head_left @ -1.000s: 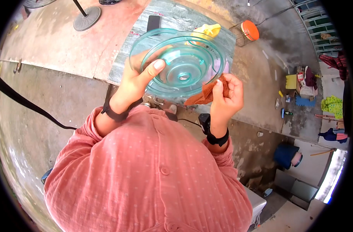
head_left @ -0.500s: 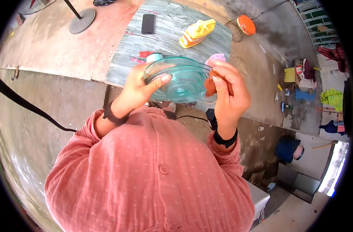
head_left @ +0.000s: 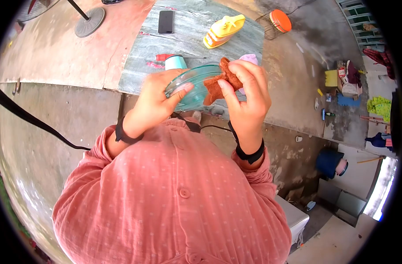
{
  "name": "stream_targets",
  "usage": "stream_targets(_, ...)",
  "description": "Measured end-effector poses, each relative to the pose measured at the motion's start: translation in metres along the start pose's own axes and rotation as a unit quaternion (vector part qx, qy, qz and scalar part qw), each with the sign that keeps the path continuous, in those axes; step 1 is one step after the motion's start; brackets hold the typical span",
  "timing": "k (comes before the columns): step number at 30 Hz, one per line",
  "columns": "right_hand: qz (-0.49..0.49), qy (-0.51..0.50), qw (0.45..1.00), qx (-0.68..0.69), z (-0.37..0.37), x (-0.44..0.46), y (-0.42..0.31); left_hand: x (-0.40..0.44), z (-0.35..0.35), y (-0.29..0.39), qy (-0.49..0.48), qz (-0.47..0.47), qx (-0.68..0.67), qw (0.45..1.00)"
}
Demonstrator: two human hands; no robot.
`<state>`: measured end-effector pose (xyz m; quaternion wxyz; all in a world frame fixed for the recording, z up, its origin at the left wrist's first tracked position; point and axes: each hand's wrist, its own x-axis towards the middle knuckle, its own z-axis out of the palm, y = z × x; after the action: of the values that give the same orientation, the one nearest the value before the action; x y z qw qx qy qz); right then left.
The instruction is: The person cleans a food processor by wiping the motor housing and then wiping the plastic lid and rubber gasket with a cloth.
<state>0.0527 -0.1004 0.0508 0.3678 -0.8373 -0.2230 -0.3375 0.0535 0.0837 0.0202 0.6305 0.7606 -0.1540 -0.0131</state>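
Observation:
A clear teal glass bowl (head_left: 193, 97) is held tilted above the near edge of the table. My left hand (head_left: 159, 94) grips its left side, thumb over the rim and fingers behind. My right hand (head_left: 249, 90) pinches a reddish-brown cloth (head_left: 215, 86) against the bowl's right side. Beyond the bowl, a light-blue cup-like thing (head_left: 175, 62) is partly hidden by my left hand. A screwdriver with a red handle (head_left: 164, 57) lies behind that. Something pale purple (head_left: 249, 58) shows past my right hand.
On the marbled table (head_left: 141, 48) are a black phone (head_left: 166, 22) and a yellow bottle (head_left: 224, 31). An orange-lidded thing (head_left: 280, 20) in a wire frame stands beyond its right edge. A round stand base (head_left: 90, 22) is on the floor at upper left.
My right hand has moved left with the cloth, which now covers more of the bowl's right side. The bowl has turned and tilted, and more of the light-blue thing and the screwdriver shows.

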Motion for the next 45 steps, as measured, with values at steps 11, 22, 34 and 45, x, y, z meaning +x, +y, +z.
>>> stream_targets(11,0.05,-0.079,0.995,0.028,-0.006,-0.009,0.012,0.002,0.005,0.011,-0.093,-0.031,-0.006,0.995)
stream_targets(22,0.128,-0.067,0.984,0.107,-0.007,-0.013,0.016,0.004,0.004,0.011,-0.069,-0.104,-0.054,0.991)
stream_targets(34,0.057,-0.101,0.993,0.015,-0.004,-0.006,0.019,0.006,0.002,0.012,-0.095,-0.08,0.03,0.992)
stream_targets(45,-0.004,-0.04,0.999,-0.031,0.005,-0.009,0.023,0.016,0.001,0.019,-0.099,0.05,0.164,0.98)
